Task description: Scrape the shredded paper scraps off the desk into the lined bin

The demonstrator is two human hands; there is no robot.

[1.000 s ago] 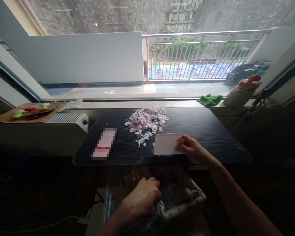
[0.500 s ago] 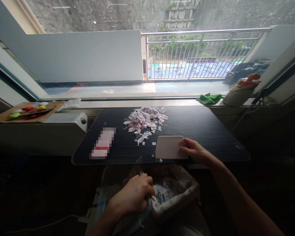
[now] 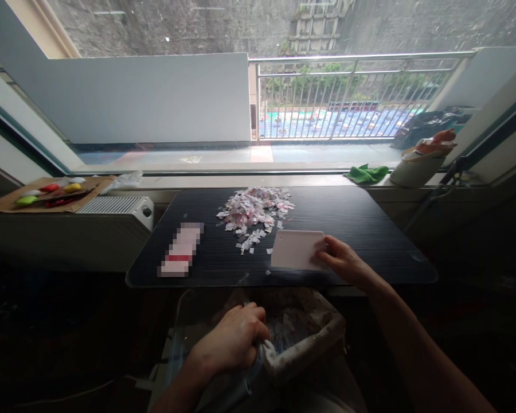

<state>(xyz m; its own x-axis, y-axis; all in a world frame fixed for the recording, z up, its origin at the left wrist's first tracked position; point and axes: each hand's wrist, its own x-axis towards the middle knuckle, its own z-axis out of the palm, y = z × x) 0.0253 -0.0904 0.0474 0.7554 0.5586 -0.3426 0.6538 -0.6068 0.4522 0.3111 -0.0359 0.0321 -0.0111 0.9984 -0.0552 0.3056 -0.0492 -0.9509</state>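
My right hand [image 3: 348, 263] grips the right end of a flat white plastic scraper [image 3: 296, 250] over the front part of the dark table [image 3: 352, 212]. Beyond the scraper lies a heap of small cut paper scraps [image 3: 253, 207], with loose pieces trailing toward me. One stray scrap [image 3: 267, 272] rests near the front edge. Below that edge, my left hand [image 3: 236, 335] is closed on the left rim of a cloth-lined bin [image 3: 312, 349]. Paper pieces [image 3: 287, 324] show dimly inside it.
A blurred-out pink and red slip [image 3: 180, 249] lies on the table's left side. To the left, a radiator [image 3: 116, 212] stands beside cardboard bearing coloured items. On the sill at right are a green cloth [image 3: 365, 173] and a pale pot [image 3: 415, 168]. A window stands behind.
The scraper in my right hand has moved slightly away from the front edge. A scrap that lay at the edge below it no longer shows. My left hand stays on the rim.
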